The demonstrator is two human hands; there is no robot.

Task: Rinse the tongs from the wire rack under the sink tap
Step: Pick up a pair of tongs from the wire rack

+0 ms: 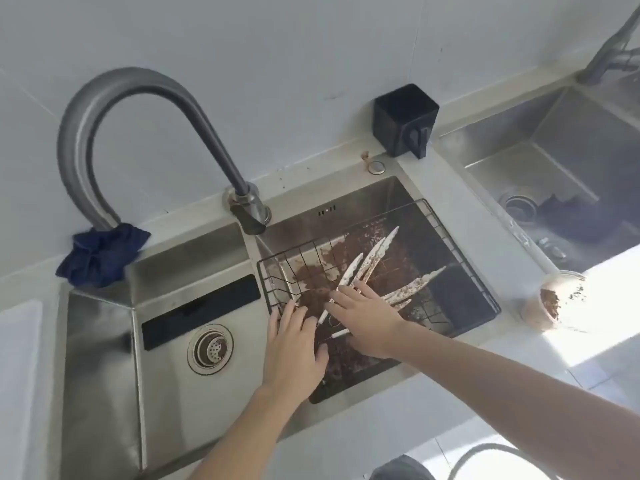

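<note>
The right hand (pixel 369 318) lies flat over the handle ends of the white tongs (pixel 367 263), with its fingers straight and spread. It touches them from above. You cannot tell if it has a real hold on any of them. The left hand (pixel 294 344) is just beside it, also flat with fingers out, its fingertips at the front edge of the black wire rack (pixel 450 237). It does not hold anything.

The tongs lie in the wire rack, pointing up and to the right like a fan. There are a few pairs, and they are dirty with brown bits. The rack sits in the right part of the steel sink (pixel 104 341), and brown mess is spread under it too.

The big curved tap (pixel 104 109) stands behind the sink, and its spout comes down just behind the rack. A dark blue cloth (pixel 100 254) is bunched around the bottom of the tap. A round drain (pixel 210 348) is in the left part of the sink.

A black box (pixel 403 119) sits on the ledge by the wall. A clear cup (pixel 554 303) with brown stuff in it stands on the counter to the right of the sink. A second sink (pixel 554 150) is further right.
</note>
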